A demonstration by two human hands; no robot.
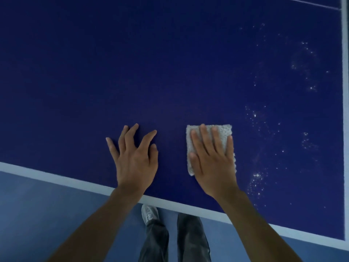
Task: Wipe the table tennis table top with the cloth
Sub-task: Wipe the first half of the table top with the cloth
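Because the cloth [224, 130] looks soft and light, we press our right hand [213, 163] flat on its middle; at nine o'clock, our left hand [134, 159] rests splayed.

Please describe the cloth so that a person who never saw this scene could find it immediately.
Start at the dark blue table tennis table top and its white near edge line. Just beyond that line two hands rest on the table; the cloth is under the right hand. It is the only pale, fluffy rectangle there, while the left hand rests on bare blue surface.
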